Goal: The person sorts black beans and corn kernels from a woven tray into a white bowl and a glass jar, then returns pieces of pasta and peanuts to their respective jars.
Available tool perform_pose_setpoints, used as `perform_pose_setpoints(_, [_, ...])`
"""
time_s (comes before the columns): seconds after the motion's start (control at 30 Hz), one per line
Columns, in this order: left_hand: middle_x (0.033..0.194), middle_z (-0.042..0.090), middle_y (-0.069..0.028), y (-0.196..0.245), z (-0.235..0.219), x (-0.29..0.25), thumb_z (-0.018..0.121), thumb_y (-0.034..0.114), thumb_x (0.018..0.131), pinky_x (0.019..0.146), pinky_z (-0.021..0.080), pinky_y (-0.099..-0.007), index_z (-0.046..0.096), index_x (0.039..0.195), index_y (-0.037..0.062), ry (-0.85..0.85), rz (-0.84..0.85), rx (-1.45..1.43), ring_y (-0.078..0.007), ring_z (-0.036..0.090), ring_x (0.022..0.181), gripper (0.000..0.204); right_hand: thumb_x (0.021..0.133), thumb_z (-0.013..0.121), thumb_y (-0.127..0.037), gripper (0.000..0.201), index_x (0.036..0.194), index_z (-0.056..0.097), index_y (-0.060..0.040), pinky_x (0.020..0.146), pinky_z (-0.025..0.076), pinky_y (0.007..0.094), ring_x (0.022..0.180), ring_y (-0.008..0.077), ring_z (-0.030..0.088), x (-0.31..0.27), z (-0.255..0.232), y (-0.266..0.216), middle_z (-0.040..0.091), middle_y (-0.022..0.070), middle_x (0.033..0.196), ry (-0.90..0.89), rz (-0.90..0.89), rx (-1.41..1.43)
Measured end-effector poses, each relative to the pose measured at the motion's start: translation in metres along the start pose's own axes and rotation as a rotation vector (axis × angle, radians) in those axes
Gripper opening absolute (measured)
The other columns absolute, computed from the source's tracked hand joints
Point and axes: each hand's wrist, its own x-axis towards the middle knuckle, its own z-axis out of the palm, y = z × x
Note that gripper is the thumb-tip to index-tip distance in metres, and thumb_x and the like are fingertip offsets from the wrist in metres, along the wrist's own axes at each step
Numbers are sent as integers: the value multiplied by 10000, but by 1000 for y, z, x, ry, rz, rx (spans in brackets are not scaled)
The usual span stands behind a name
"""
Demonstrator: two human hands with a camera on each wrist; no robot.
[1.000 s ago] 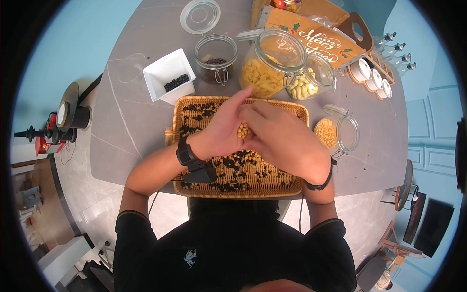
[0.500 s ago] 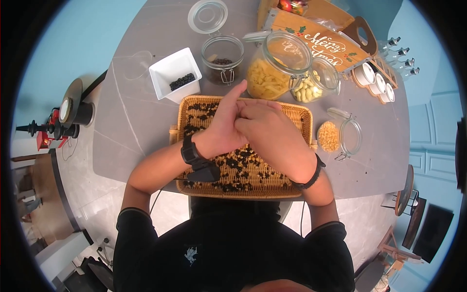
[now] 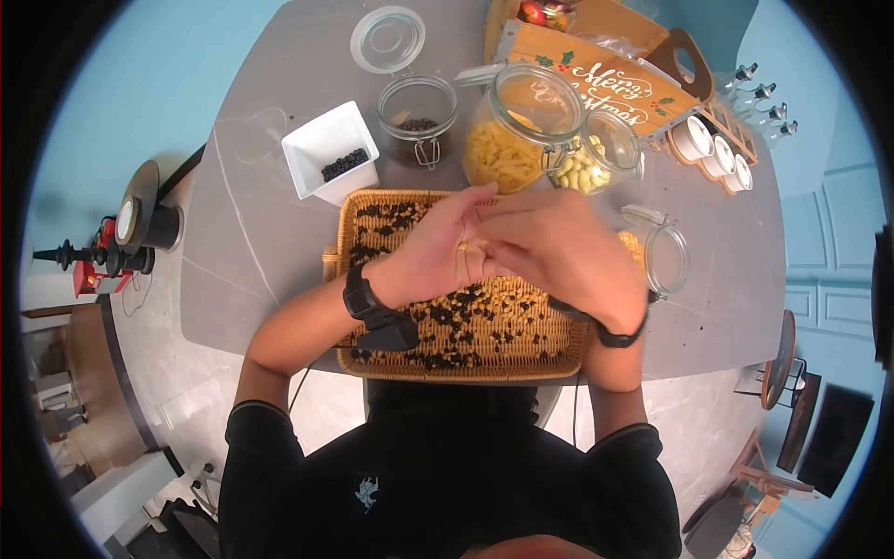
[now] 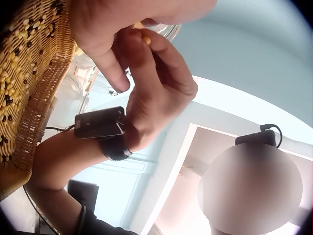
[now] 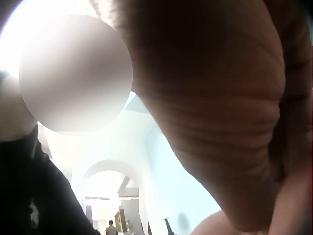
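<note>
Closest to us, the wicker basket (image 3: pixel 456 375) sits at the near edge of the tabletop (image 3: pixel 233 279); we could tip it if a forearm leaned on its rim, or drag it if the cable (image 4: pixel 36 208) snagged. Dark and yellow beans lie mixed across its weave, so a jolt could send many to the floor.

Above it, our left hand (image 3: pixel 430 253) is cupped palm-up, its fingers curled about a few yellow beans (image 3: pixel 463 247); how many it holds we cannot tell. Our right hand (image 3: pixel 559 244) seems to pinch one yellow bean (image 4: pixel 146 40) at its fingertips. Small, smooth beans could slip through any gap or roll away if squeezed too hard.

Beside our right wrist, the open jar of yellow kernels (image 3: pixel 632 244) could be knocked by a sideways swing. Farther out, the white container (image 3: pixel 307 168), dark-bean jar (image 3: pixel 416 140) and pasta jar (image 3: pixel 503 158) could spill or clink if a reach went wide.
</note>
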Motion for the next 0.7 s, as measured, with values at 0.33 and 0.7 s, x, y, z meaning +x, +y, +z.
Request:
perform_pose_setpoints(0.33, [872, 603, -17, -3, 14, -2, 445, 424, 1173, 724, 519, -278, 665, 1176, 46, 310, -2, 358, -148, 609, 784, 437, 872, 787, 53, 140, 1011, 795, 40, 738, 582, 285, 793, 134, 747, -110, -107, 0, 807, 105, 920, 642, 684, -83])
perform_pose_setpoints(0.7, [605, 223, 87, 2, 14, -5, 420, 446, 1176, 416, 164, -246, 505, 883, 167, 237, -44, 408, -57, 195, 476, 413, 873, 806, 9, 206, 1078, 812, 32, 761, 587, 293, 788, 136, 744, -142, -118, 6, 809, 126, 884, 606, 1016, -81])
